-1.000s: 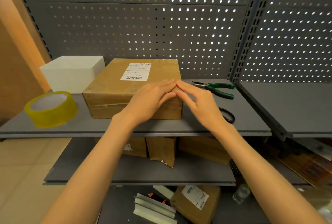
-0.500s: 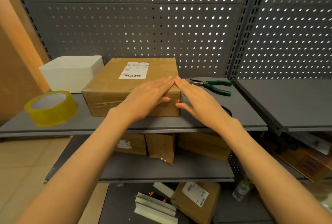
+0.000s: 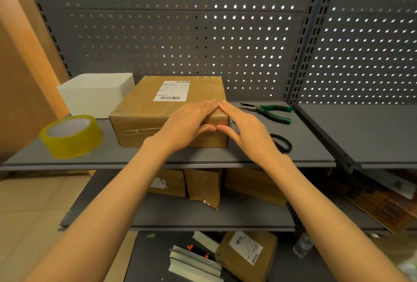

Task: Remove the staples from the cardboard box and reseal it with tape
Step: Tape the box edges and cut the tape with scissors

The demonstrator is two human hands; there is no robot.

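At the far left of the grey shelf (image 3: 203, 157) a roll of yellowish clear tape (image 3: 71, 136) lies flat, its hole facing up, close to the shelf's front edge. Behind it and a little to the right stands a white tub (image 3: 97, 94), touching or nearly touching the back left side of the box (image 3: 158, 110). The box, brown cardboard, sits in the middle of the shelf with a white shipping label (image 3: 172, 91) on its top toward the back; a torn strip of old tape shows on its front face.

The left hand (image 3: 188, 123) lies flat on the box's near right corner, fingers straight and together, palm down over the top edge, thumb down on the front face. It grips nothing. The right hand (image 3: 246, 129) is just as flat and open, pressed against the same corner from the right, its fingertips meeting those of the left hand on the top; it holds nothing either. A glossy band of clear tape seems to run over that corner between the hands.

Right of the box, near the back panel, green-handled pliers (image 3: 266, 111) lie on the shelf. Nearer the front, black scissors (image 3: 282, 142) lie partly hidden behind the right hand. Below, a lower shelf holds more brown parcels (image 3: 204, 185).
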